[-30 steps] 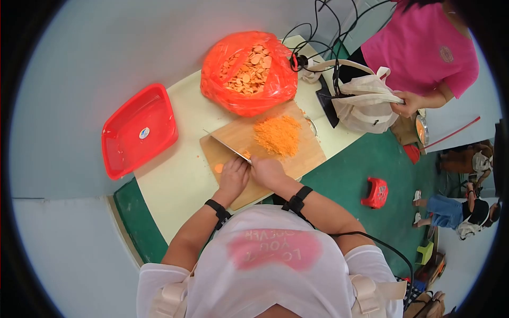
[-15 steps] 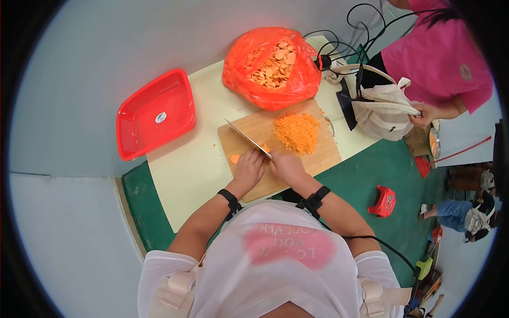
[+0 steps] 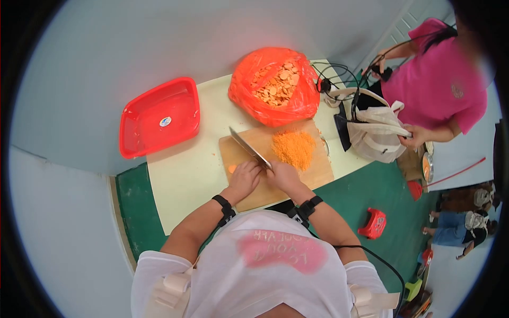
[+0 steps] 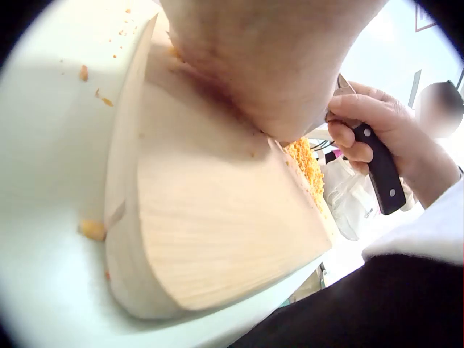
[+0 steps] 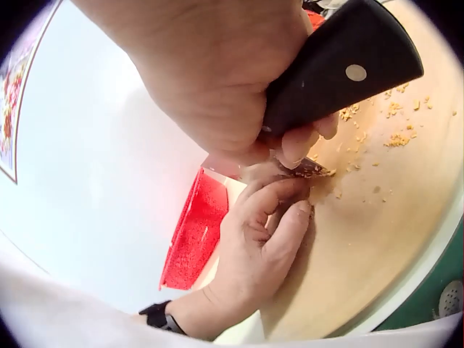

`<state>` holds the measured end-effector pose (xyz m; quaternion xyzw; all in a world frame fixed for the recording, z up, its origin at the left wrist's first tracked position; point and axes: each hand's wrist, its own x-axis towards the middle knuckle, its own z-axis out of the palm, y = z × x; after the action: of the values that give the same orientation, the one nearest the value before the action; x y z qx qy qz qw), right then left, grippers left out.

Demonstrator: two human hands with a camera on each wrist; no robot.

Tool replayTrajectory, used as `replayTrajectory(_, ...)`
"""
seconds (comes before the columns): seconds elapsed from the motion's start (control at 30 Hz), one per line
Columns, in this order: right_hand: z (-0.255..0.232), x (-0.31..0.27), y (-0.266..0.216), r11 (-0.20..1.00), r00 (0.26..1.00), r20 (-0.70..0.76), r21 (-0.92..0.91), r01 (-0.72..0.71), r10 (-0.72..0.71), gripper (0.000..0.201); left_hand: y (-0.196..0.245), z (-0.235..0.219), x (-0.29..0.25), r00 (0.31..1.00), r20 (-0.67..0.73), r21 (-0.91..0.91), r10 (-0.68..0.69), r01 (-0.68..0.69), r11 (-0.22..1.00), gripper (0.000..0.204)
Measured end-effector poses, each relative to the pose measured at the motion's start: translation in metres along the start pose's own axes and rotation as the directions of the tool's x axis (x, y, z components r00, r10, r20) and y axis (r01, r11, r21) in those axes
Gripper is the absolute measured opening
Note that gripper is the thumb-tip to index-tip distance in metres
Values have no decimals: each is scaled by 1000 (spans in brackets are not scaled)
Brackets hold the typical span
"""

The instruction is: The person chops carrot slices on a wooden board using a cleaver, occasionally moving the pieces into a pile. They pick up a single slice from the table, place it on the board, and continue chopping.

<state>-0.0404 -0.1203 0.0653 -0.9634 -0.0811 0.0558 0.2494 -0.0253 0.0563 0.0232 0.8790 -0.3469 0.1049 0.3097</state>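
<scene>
In the head view, a knife (image 3: 248, 148) slants over a wooden cutting board (image 3: 231, 151). My right hand (image 3: 284, 176) grips its black handle (image 5: 341, 76), with fingers wrapped round it in the right wrist view. My left hand (image 3: 245, 179) rests on the board against the blade's near end, its fingers bent (image 5: 254, 250); what lies under the fingertips is hidden. A heap of finely cut orange bits (image 3: 294, 150) lies right of the blade. One round orange slice (image 3: 232, 168) is left of my left hand.
An open red bag (image 3: 274, 87) of orange slices stands behind the board, and a red basin (image 3: 159, 119) at the left of the table (image 3: 175, 185). At right, a person in pink (image 3: 435, 90) holds a white bag (image 3: 376, 140). A red stool (image 3: 374, 223) stands on the floor.
The head view has shifted. The knife's blade shows more of its broad side than before, while both hands stay close together at it. The person in pink's other hand has come into view.
</scene>
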Motion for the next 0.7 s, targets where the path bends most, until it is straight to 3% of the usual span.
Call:
replayTrajectory(0.07, -8, 0, 7, 997, 997, -51, 49, 57, -54, 21, -5, -6, 2, 1000, -17, -30, 1, -2, 1000, 20)
replayTrajectory(0.1, -28, -4, -2, 934, 995, 39, 342, -100, 93, 19, -6, -9, 5, 991, 3, -105, -135, 135, 985, 19)
replayTrajectory(0.13, -41, -7, -6, 766, 962, 173, 582, -271, 209, 18, -9, -12, 7, 963, 34, -180, -267, 269, 946, 19)
replayTrajectory(0.17, -47, -7, -5, 773, 963, 183, 575, -267, 196, 18, -13, -12, 8, 946, -105, -215, -306, 279, 936, 18)
replayTrajectory(0.2, -52, -6, -2, 627, 945, 235, 708, -326, 226, 15, -21, -11, 8, 942, -116, -216, -315, 286, 934, 18)
replayTrajectory(0.23, -56, -5, -1, 453, 925, 288, 810, -373, 247, 13, -31, -9, 10, 865, 54, -456, -499, 466, 758, 21)
replayTrajectory(0.27, -60, -6, -3, 461, 927, 285, 807, -368, 243, 13, -40, -7, 13, 755, 265, -622, -599, 609, 492, 24)
replayTrajectory(0.3, -64, -6, -5, 362, 920, 309, 851, -380, 240, 12, -44, -9, 18, 759, 259, -626, -598, 603, 494, 24)
replayTrajectory(0.33, -66, -7, -6, 256, 913, 333, 885, -389, 236, 12, -48, -10, 23, 696, 428, -759, -577, 623, 189, 29)
replayTrajectory(0.37, -66, -8, -6, 258, 914, 330, 886, -386, 237, 12, -49, -11, 25, 643, 584, -785, -495, 603, -142, 35)
replayTrajectory(0.4, -63, -9, -6, 191, 909, 355, 898, -396, 217, 12, -42, -15, 28, 645, 583, -786, -494, 602, -142, 35)
replayTrajectory(0.47, -60, -11, -7, 122, 905, 378, 906, -405, 197, 12, -17, -29, 36, 730, 617, -754, -293, 443, -485, 40)
replayTrajectory(0.57, -54, -13, -10, 81, 906, 384, 912, -402, 175, 12, -6, -28, 35, 746, 617, -721, -251, 409, -559, 36)
replayTrajectory(0.7, -49, -15, -5, 78, 898, 388, 909, -411, 209, 12, -6, -23, 30, 720, 645, -708, -258, 435, -557, 32)
